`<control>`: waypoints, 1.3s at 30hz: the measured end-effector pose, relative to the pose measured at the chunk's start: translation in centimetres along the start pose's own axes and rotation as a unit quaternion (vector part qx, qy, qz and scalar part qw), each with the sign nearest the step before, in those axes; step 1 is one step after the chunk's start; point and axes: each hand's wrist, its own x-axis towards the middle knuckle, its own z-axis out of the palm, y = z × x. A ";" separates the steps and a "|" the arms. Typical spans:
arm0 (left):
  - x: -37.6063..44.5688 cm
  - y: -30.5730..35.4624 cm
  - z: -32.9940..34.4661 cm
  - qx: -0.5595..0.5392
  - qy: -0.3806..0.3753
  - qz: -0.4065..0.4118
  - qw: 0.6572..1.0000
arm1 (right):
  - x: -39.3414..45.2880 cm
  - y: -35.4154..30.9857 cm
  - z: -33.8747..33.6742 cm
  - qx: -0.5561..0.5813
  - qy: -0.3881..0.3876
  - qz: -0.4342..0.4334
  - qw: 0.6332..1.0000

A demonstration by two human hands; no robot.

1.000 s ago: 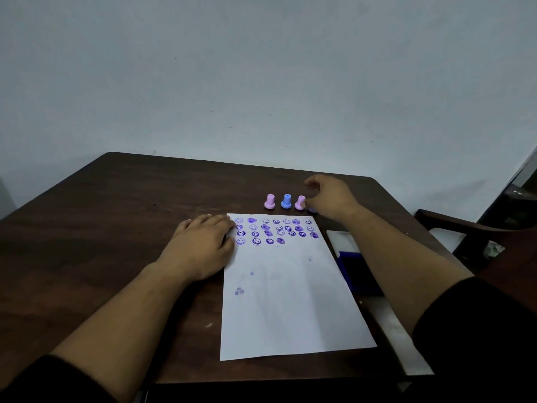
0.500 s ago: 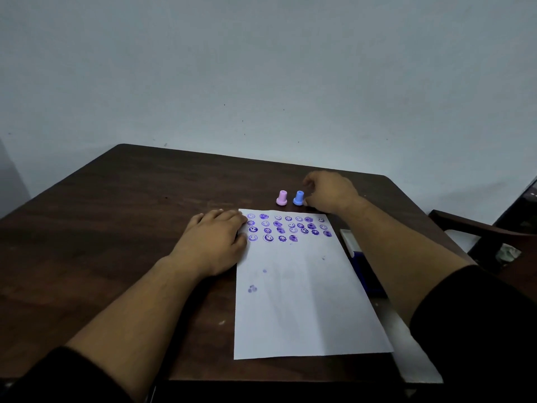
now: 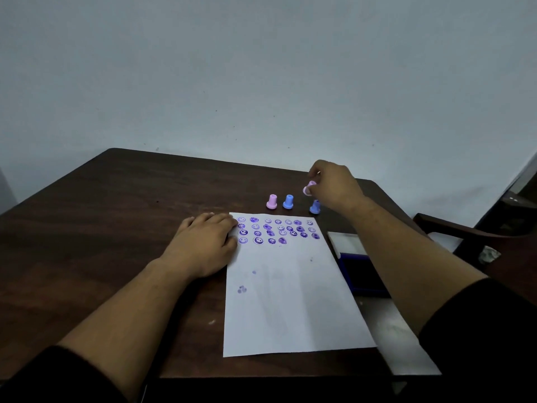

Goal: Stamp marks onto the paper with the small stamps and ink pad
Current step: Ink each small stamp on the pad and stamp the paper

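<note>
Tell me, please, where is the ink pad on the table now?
In the head view, the ink pad lies on the table just right of the paper, partly hidden under the forearm of the right hand.

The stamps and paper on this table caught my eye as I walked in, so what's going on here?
A person is stamping a sheet. The right hand holds a pink stamp lifted off the table, above a blue stamp. The left hand lies flat on the paper, whose top carries rows of purple marks. Two more stamps stand behind it; the ink pad sits open at the right.
</note>
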 end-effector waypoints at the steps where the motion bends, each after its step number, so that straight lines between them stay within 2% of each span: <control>1: 0.0 0.0 0.0 0.000 0.000 0.000 1.000 | -0.5 0.2 -0.8 0.017 0.014 0.000 1.000; 12: -0.2 0.3 -0.2 0.001 0.008 -0.001 1.000 | -11.6 4.9 -4.2 0.177 0.050 0.055 0.981; 16: -0.3 0.4 -0.3 0.001 0.011 -0.003 1.000 | -15.0 6.7 -3.7 0.140 0.061 0.080 0.985; 22: -0.3 0.4 -0.3 0.000 0.012 -0.001 1.000 | -17.5 7.3 -2.4 0.117 0.053 0.067 0.989; 34: -0.3 0.3 -0.1 0.001 0.013 0.004 1.000 | -17.1 7.0 -2.2 0.086 0.015 0.051 0.995; 39: -0.2 0.4 -0.1 0.004 0.017 0.006 1.000 | -17.2 7.3 -1.6 0.081 0.032 0.048 0.995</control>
